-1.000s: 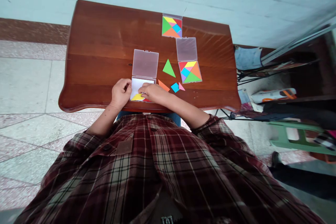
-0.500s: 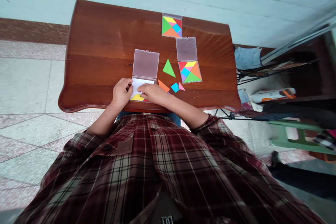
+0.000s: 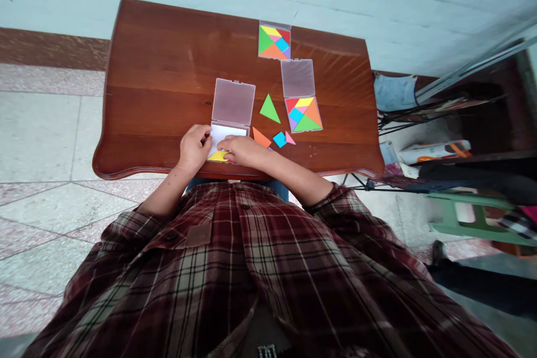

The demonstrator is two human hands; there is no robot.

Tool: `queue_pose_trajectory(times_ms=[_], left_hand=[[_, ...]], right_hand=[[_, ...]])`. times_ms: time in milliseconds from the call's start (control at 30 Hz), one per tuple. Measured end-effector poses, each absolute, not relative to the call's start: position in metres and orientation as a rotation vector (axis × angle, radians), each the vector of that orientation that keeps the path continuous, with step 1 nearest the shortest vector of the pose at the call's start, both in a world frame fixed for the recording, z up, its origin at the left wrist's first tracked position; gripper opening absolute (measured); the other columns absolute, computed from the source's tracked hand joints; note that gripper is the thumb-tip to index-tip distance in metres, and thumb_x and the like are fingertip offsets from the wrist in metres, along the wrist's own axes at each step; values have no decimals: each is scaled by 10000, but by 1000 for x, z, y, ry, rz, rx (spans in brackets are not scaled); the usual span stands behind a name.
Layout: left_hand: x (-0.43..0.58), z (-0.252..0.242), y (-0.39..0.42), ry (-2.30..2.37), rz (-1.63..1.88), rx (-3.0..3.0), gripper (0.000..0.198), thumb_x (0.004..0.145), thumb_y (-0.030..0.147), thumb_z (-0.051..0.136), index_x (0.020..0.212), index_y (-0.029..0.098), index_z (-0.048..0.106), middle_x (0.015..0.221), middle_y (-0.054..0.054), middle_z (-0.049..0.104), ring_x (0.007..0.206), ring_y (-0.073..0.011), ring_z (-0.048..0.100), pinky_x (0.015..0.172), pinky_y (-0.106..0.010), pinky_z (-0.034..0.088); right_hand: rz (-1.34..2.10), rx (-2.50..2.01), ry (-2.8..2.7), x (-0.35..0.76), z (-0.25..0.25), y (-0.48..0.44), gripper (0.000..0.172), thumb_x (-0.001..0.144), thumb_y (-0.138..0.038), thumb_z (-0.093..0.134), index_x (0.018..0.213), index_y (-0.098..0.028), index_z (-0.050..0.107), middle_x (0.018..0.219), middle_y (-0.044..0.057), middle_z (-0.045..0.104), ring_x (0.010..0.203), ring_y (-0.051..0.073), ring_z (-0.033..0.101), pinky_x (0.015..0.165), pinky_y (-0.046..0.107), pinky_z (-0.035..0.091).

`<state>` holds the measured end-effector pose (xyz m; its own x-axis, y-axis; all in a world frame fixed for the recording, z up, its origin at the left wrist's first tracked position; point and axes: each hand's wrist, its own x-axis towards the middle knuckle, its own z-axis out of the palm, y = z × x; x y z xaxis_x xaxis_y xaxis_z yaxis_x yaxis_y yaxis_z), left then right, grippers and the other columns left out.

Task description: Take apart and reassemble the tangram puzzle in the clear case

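Note:
An open clear plastic tangram case [image 3: 233, 102] lies in front of me, its lid folded back and a white sheet [image 3: 222, 133] in its base. My left hand [image 3: 194, 150], fingers curled, grips the left edge of the base. Over the base, my right hand [image 3: 240, 151] has bent fingers pressed on a yellow tangram piece [image 3: 217, 156] along the near edge. A bit of red shows beneath that hand, mostly hidden. To the right lie a loose green triangle [image 3: 269, 109], an orange triangle [image 3: 260, 137], a blue square [image 3: 279, 139] and a pink triangle [image 3: 289, 138].
A filled tangram case [image 3: 304, 114] with its lid open lies at the right, and another filled case [image 3: 274, 42] sits near the far edge. They rest on a brown wooden table [image 3: 168, 67] against a wall. A green stool [image 3: 457, 229] and a person's leg [image 3: 482, 288] are at right.
My right fingers have shifted slightly left and nearer over the yellow piece. My left hand stays at the case edge, and the loose pieces have not moved.

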<state>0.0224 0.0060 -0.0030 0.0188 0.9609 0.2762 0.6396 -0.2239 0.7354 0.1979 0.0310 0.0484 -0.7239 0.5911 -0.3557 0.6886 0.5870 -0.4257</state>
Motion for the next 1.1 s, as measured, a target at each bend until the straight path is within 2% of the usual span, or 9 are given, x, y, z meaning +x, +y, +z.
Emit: queue_pose_trajectory(times_ms=[367, 800, 1100], left_hand=[[23, -2, 6, 1622, 1089, 1866, 155, 718, 119, 542, 817, 210, 619, 747, -7, 590, 653, -143, 490, 677, -280, 430], [22, -2, 6, 1644, 1078, 1851, 159, 714, 102, 554, 809, 217, 608, 752, -4, 577, 665, -150, 490, 681, -291, 422], [4, -6, 6, 1565, 1111, 1625, 110, 753, 168, 557, 829, 204, 629, 781, 4, 630, 671, -126, 586, 687, -267, 477]], right_hand=[[-954, 1203, 2705, 207, 49, 43, 224, 892, -157, 454, 1016, -178, 639, 1055, 64, 662, 925, 163, 545, 793, 284, 341], [-941, 1047, 2675, 200, 48, 35, 176, 902, -172, 431, 921, -205, 603, 980, 48, 614, 871, 152, 497, 756, 278, 319], [-948, 1144, 2682, 205, 48, 26, 204, 889, -188, 489, 1046, -185, 620, 1083, 75, 611, 901, 164, 522, 764, 290, 329]])
